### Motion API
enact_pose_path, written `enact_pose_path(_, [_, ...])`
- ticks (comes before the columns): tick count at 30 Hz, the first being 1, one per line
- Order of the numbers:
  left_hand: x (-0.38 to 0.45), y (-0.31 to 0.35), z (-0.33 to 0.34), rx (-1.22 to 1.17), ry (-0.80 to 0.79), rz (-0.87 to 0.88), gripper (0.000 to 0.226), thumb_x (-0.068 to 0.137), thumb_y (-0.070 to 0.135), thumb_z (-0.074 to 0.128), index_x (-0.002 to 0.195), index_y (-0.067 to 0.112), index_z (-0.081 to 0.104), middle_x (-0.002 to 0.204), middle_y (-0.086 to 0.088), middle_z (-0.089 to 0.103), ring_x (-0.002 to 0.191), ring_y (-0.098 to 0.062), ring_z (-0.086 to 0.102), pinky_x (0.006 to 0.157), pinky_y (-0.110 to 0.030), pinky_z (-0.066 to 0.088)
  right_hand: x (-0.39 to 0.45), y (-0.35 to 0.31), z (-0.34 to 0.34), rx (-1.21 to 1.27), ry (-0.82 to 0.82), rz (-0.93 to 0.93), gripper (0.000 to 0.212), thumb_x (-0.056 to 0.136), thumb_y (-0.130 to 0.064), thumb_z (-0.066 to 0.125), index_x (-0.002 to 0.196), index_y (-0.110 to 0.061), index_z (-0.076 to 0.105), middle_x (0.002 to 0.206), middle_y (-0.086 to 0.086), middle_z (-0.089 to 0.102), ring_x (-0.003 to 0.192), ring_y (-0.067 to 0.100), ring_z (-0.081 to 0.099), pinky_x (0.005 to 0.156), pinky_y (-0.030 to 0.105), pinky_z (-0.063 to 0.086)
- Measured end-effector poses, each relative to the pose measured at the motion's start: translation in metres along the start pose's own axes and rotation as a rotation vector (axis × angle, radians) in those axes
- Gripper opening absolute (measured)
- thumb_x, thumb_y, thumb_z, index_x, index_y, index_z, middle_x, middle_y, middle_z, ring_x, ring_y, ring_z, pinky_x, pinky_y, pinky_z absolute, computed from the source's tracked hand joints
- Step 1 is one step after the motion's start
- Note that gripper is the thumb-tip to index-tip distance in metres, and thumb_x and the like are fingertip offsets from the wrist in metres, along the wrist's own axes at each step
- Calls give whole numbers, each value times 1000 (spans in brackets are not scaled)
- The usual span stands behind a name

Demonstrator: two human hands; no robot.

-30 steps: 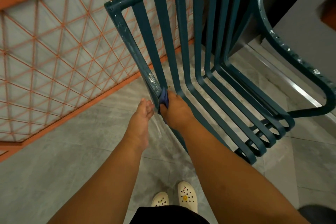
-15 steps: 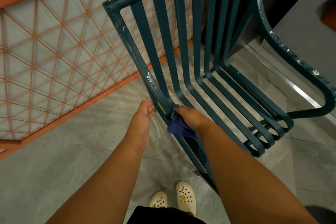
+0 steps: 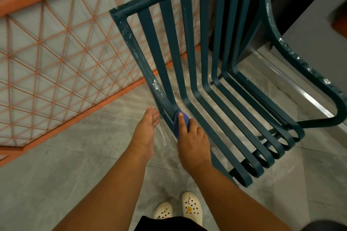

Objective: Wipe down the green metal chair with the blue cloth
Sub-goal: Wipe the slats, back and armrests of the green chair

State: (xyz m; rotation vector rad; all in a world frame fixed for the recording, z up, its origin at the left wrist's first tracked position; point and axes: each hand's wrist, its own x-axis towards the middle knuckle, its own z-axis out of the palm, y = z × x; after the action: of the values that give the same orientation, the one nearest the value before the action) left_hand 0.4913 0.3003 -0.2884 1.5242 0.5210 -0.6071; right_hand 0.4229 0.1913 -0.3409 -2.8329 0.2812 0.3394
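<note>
The green metal chair (image 3: 199,65) stands in front of me, its slatted back and seat curving down toward my feet, with white paint flecks on the frame. My right hand (image 3: 191,137) presses the bunched blue cloth (image 3: 181,123) against the left side bar where back meets seat. The cloth wraps the bar and is mostly hidden under my fingers. My left hand (image 3: 148,122) hovers just left of that bar, fingers together and extended, holding nothing; whether it touches the frame I cannot tell.
An orange lattice railing (image 3: 56,58) runs along the left. Grey floor tiles (image 3: 75,165) lie below, with my white clogs (image 3: 191,206) near the bottom. A grey wall with a metal strip (image 3: 309,99) sits right of the chair's curved armrest (image 3: 300,62).
My right hand slid the cloth back up the left side bar from lower on the seat edge, and now lies flatter over it. My left hand stayed in place.
</note>
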Motion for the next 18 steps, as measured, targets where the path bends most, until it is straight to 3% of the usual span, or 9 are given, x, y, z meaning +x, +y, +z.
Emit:
enact_pose_path(4, [1,-2,-4,-30,-1,1,61,98,52,27,143,13,40,147,-4,43,133,-16,41,117,-40,18,46,-13,-19,428,62,32,64,98,-27,49,152,-23,16,147,9,37,126,27,45,104,38,41])
enact_pose_path(8, [0,-4,-11,-62,9,-20,60,98,52,28,143,14,40,147,-1,42,132,-14,41,112,-37,20,69,-39,-33,840,130,74,57,102,-27,40,153,-24,14,158,2,21,143,17,25,116,33,27])
enact_pose_path(11, [0,-4,-16,-76,20,-24,59,98,51,28,143,14,40,148,-1,42,133,-14,41,113,-37,19,72,-50,-29,807,132,78,58,103,-27,36,153,-26,7,162,0,5,146,16,17,111,23,19])
enact_pose_path(14, [1,-3,-20,-81,31,-18,60,98,51,28,143,14,40,146,-1,44,132,-15,42,115,-38,20,79,-56,-26,739,187,1,61,102,-26,38,153,-28,4,162,1,-6,148,25,9,119,40,20])
enact_pose_path(18, [3,1,-22,-84,44,2,60,98,52,28,142,14,41,146,-1,44,132,-15,42,115,-39,20,84,-56,-18,342,114,-174,72,99,-17,45,152,-30,-1,160,2,-16,146,34,-15,119,50,10])
